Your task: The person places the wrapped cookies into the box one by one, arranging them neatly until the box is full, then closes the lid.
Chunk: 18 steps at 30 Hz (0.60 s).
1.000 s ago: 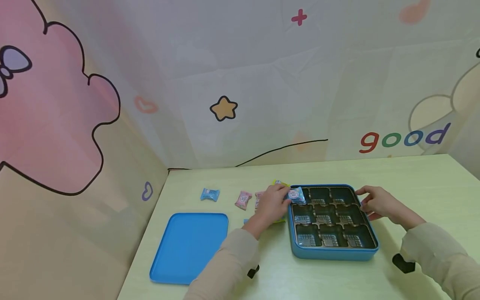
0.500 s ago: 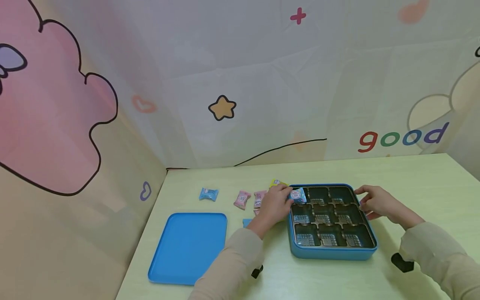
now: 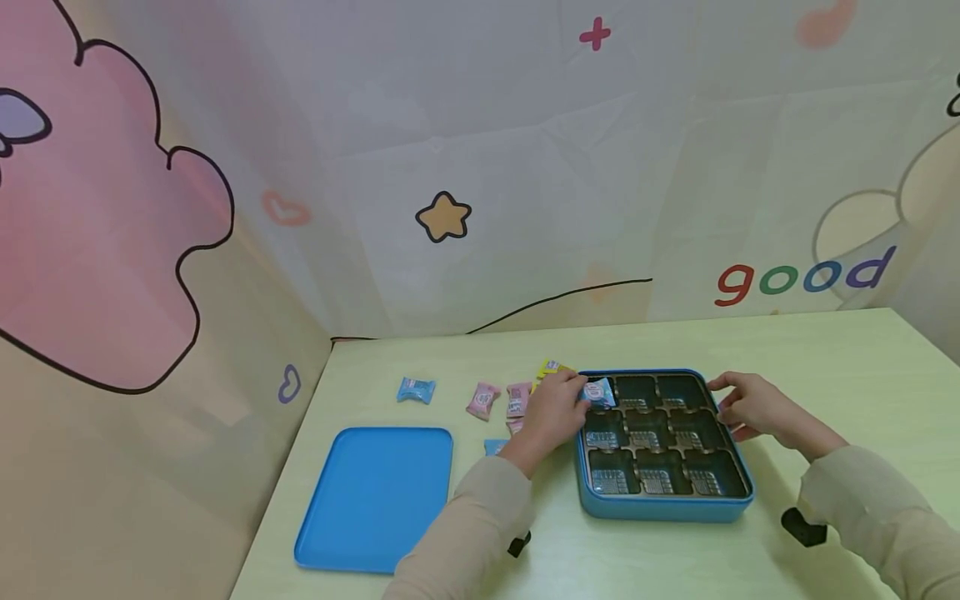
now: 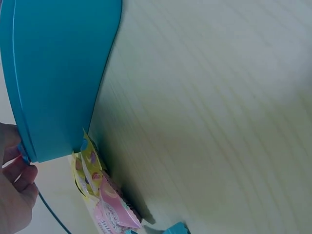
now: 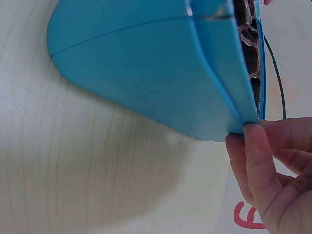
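My left hand [image 3: 553,414] is at the far left corner of a blue tin box [image 3: 663,508]. It pinches a blue wrapped candy [image 3: 600,392] over the far left compartment of the dark divided tray [image 3: 651,427] inside. In the left wrist view, the fingers [image 4: 24,178] sit at the tin's rim and mostly hide the candy. My right hand [image 3: 765,410] holds the tin's right side near its far corner. The right wrist view shows fingertips [image 5: 256,139] against the outer wall by the rim.
Left of the tin lie pink candies [image 3: 483,401], a yellow candy [image 3: 552,367] and a blue candy [image 3: 416,389]. Another blue wrapper [image 3: 495,447] shows partly behind my left forearm. A flat blue lid [image 3: 378,496] lies at the table's left. A printed cloth [image 3: 525,167] hangs behind.
My left hand has shifted slightly right with the blue candy, bringing it a little further over the far left compartment. My right hand has stayed on the tin.
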{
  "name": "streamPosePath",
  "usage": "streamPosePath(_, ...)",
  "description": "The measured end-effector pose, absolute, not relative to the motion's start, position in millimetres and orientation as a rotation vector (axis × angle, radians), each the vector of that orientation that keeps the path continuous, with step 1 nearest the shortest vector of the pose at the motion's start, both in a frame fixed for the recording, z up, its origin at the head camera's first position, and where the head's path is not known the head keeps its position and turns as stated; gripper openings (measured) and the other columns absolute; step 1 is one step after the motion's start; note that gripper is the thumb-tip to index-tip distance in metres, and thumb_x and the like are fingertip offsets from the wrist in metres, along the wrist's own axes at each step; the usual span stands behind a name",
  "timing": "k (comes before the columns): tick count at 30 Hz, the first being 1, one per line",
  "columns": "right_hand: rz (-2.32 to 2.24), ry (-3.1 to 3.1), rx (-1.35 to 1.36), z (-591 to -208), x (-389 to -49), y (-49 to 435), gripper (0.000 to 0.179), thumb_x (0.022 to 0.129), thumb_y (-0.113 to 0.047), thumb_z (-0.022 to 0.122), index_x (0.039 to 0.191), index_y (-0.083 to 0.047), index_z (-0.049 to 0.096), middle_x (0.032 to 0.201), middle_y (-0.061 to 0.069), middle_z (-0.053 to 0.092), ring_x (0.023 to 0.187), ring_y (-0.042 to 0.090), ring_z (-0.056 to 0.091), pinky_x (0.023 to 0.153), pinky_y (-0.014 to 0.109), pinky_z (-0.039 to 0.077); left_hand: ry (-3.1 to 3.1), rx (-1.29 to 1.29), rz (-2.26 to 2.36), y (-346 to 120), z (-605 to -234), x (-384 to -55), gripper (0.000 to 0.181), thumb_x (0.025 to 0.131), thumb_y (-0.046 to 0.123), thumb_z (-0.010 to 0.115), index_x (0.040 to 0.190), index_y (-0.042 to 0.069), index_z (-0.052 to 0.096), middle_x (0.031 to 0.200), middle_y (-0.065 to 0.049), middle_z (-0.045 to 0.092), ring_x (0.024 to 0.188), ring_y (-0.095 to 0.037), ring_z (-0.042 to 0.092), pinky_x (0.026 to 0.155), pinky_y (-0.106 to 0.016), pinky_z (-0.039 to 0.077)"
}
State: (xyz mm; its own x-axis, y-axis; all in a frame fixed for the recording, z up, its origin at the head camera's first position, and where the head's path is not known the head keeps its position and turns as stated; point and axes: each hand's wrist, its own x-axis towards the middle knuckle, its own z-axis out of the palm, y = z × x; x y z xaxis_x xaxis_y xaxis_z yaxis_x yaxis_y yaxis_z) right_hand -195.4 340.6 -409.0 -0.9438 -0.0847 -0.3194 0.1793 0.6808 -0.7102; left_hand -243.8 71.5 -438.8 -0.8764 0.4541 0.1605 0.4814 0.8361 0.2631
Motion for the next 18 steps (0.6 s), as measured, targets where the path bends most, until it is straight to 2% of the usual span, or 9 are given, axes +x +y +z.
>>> streamPosePath(18, -1.142, 2.581, 0.075, -410.6, -194.5, 340.8, 0.047, 0.082, 0.004, 0.05, 0.124, 0.012, 0.031, 0.093, 0.023, 0.05, 0.068, 0.018, 0.055, 0.061, 0.034, 0.053, -3.004, -0.693, -0.447, 80.4, -431.7, -244.3, 0.039, 0.087, 0.032, 0.054, 0.124, 0.02, 0.051, 0.126, 0.002, 0.051, 0.114, -0.013, 0.049, 0.095, -0.027, 0.041)
